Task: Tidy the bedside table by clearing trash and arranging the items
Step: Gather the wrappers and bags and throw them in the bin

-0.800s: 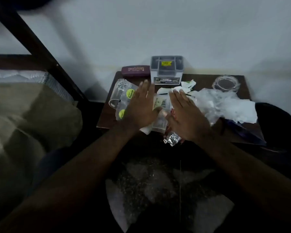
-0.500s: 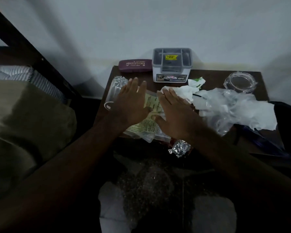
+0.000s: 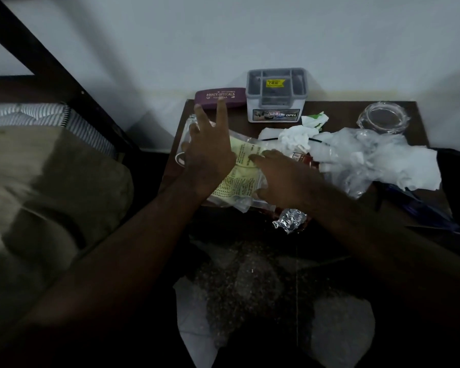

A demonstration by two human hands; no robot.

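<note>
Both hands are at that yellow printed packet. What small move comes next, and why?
Likely close both hands on the yellow packet and lift it. The left hand is spread open over its left end, the right hand lies on its right side, and neither grips it yet.

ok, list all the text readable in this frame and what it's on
"PRINCE OPTICALS": lid of the maroon glasses case; the smaller line under it is unreadable.
"OPEL": label strip on the front of the grey organiser box; the rest of the strip is blurred.
Yellow sticker on top of that box: looks like a price, too blurred to read.
Yellow-green packet: dense print, too small.
Red sachet: label blurred.
</note>
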